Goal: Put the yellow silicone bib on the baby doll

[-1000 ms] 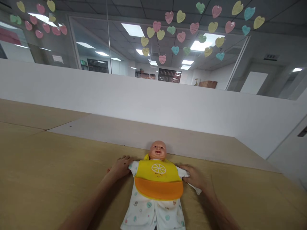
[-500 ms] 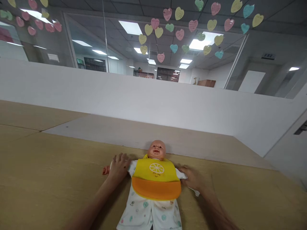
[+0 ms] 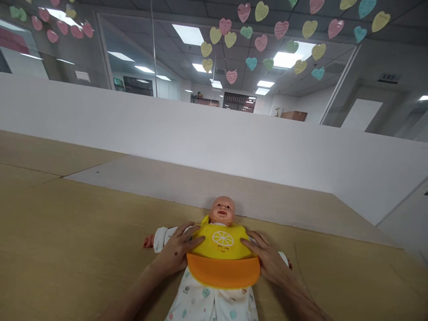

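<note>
A baby doll lies face up, its arms spread, in white patterned clothes. Over its chest is a yellow bib with a white citrus drawing and an orange pocket at the bottom. My left hand rests on the bib's left edge, fingers apart. On the opposite edge lies my right hand, its fingers also spread over the bib and the sleeve. The doll's small hands show beyond both of mine.
The doll lies on a light wooden surface. Behind it are a pale strip and a white low wall. Above, heart-shaped notes are stuck on glass.
Both my hands have moved inward from the doll's arms onto the sides of the bib. The doll's left-side sleeve is now uncovered. The view has shifted slightly.
</note>
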Motion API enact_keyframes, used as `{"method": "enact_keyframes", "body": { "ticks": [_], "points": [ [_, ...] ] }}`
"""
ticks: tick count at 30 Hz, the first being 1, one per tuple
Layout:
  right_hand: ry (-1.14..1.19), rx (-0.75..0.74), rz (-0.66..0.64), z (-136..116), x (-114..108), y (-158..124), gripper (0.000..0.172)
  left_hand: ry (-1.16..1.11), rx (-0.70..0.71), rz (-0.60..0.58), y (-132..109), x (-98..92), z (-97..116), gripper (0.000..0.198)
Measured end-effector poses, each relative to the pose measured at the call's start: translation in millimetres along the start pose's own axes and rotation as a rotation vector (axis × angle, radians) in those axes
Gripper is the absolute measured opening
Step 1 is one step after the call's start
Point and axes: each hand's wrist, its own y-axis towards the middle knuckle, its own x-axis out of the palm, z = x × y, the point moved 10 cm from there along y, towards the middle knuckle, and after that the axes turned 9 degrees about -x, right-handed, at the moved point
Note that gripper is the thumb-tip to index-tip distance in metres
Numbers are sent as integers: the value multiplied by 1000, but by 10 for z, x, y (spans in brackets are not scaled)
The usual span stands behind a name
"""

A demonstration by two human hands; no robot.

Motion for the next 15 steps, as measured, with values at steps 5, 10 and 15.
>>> {"method": "enact_keyframes", "body": {
  "ticks": [5, 10, 15],
  "points": [
    [88, -137, 123, -287, -184, 59, 51, -224, -84, 91, -17, -99, -138, 29],
    [124, -257, 279, -626, -350, 116, 44, -437, -227, 189, -47, -164, -356, 26],
    [109, -264, 330, -726, -386, 138, 46, -504, -281, 161, -72, -95, -430, 28]
  ]
}}
